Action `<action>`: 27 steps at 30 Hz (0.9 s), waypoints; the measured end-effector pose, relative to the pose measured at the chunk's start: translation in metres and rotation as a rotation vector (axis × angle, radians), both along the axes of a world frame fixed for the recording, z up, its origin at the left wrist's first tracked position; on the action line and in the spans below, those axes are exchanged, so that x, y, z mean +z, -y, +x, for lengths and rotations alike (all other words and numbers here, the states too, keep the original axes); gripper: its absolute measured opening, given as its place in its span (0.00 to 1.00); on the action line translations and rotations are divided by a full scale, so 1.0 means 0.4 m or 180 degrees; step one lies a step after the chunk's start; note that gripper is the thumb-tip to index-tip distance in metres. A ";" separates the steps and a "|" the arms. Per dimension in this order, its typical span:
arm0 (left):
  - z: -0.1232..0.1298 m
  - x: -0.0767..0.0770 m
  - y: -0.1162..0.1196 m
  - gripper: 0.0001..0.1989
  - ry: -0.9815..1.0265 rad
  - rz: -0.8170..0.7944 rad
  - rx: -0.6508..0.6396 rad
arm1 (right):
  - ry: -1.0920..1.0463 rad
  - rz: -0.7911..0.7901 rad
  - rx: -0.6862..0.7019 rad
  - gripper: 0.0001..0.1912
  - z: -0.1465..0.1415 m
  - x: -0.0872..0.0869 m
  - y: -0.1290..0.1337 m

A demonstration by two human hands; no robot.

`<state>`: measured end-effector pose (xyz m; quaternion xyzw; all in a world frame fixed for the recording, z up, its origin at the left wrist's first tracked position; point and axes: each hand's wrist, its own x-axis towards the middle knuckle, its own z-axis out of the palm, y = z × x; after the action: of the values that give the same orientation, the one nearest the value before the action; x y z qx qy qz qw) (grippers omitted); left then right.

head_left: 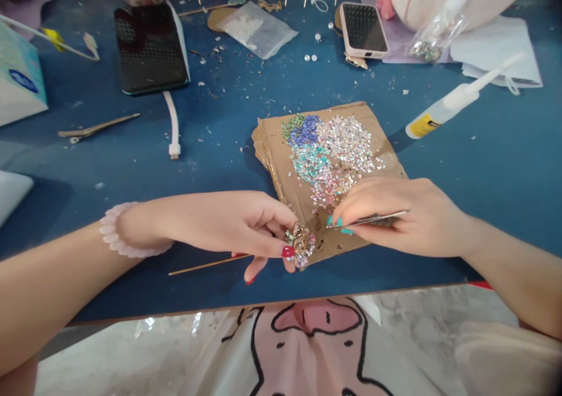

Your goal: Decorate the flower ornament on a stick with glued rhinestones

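Observation:
My left hand, with red nails, pinches a small gold ornament set with green, pink and clear stones, over the cardboard's lower left edge. A thin wooden stick runs leftward from under its fingers. My right hand, with turquoise nails, is closed around metal tweezers, whose tips point left toward the ornament without touching it. Whether the tips hold a stone is too small to tell. Beneath both hands lies the brown cardboard, bearing green, blue, turquoise, pink and clear stones in piles.
A glue bottle lies at the right. Behind the cardboard are a pink-cased phone and a plastic bag. Toward the left are a black phone, a white cable, a metal clip and a tissue box.

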<state>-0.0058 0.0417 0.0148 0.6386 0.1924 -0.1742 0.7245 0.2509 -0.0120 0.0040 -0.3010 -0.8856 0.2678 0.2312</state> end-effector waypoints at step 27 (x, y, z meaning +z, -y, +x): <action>-0.007 -0.010 -0.007 0.09 -0.0029 -0.0043 -0.0075 | -0.0032 0.0009 -0.0260 0.05 -0.011 0.008 0.017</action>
<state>-0.0084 0.0446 0.0108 0.6351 0.1870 -0.1869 0.7258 0.2463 -0.0187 0.0070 -0.3353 -0.8717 0.2583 0.2468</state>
